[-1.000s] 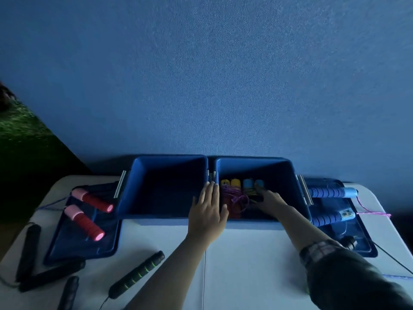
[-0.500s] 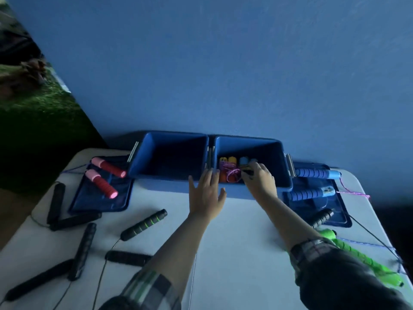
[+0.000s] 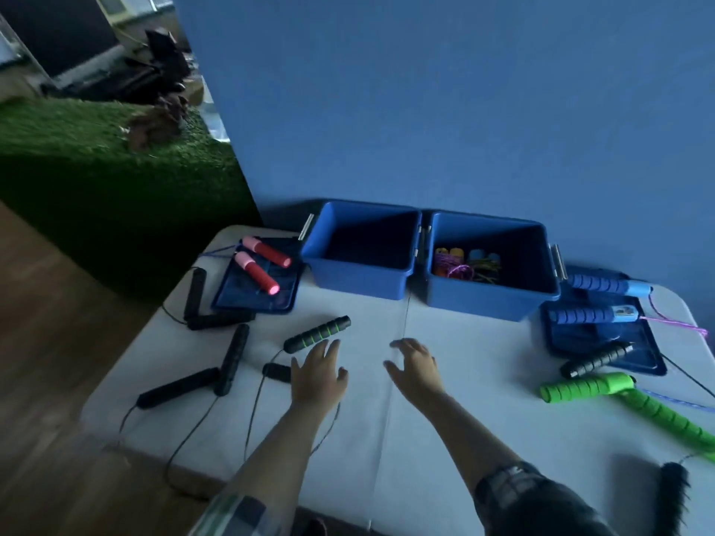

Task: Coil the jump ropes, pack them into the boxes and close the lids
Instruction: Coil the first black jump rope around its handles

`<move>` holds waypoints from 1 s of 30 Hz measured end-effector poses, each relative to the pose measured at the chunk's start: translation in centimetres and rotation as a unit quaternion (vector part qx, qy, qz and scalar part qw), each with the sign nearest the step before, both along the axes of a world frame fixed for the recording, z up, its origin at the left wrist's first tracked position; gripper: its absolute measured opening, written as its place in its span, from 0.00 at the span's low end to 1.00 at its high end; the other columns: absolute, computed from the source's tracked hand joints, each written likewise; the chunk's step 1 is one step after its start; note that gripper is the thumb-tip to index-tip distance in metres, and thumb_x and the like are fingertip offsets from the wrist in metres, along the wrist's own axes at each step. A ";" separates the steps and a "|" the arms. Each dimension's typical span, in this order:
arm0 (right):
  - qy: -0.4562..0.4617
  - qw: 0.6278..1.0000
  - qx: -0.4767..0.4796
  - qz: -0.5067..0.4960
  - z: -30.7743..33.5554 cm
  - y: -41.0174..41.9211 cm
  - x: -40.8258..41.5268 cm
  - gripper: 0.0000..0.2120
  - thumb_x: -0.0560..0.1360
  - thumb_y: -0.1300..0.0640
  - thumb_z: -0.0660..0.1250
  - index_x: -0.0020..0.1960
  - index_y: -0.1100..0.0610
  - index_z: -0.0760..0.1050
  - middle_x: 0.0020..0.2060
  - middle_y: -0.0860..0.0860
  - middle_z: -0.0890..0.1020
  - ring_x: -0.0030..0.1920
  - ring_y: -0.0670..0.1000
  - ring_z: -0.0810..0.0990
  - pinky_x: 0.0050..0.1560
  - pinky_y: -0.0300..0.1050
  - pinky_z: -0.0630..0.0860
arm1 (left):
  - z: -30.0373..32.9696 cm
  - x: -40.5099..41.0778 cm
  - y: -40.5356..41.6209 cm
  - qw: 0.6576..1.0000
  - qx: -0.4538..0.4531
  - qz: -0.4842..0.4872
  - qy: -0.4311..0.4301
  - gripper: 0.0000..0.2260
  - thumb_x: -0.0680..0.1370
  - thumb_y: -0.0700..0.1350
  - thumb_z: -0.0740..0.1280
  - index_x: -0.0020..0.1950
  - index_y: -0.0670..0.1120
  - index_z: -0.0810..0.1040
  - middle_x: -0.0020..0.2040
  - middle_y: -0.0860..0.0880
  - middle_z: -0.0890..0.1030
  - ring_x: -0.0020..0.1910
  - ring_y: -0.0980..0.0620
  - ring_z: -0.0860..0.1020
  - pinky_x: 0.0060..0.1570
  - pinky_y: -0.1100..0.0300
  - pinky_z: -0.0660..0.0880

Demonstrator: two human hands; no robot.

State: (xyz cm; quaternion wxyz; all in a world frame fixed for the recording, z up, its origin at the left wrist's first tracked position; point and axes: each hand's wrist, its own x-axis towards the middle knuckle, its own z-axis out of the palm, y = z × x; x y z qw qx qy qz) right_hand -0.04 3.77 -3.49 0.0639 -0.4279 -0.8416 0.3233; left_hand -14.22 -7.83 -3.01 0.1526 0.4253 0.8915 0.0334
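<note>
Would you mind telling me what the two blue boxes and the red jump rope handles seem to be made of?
The left box and right box look like moulded plastic: smooth, slightly glossy walls with rolled rims. The red handles look like matte foam grips with paler pink end caps, probably plastic, though dim light leaves that open.
</note>
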 end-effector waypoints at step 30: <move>-0.109 0.992 0.065 -0.017 -3.8 -12.6 -13.6 0.21 0.72 0.68 0.60 0.62 0.52 0.72 0.56 0.50 0.77 0.58 0.53 0.73 0.59 0.45 0.63 | -3.4 -17.5 -11.9 0.993 0.060 0.065 -0.073 0.23 0.77 0.37 0.66 0.71 0.44 0.65 0.61 0.44 0.72 0.61 0.46 0.71 0.56 0.54 0.75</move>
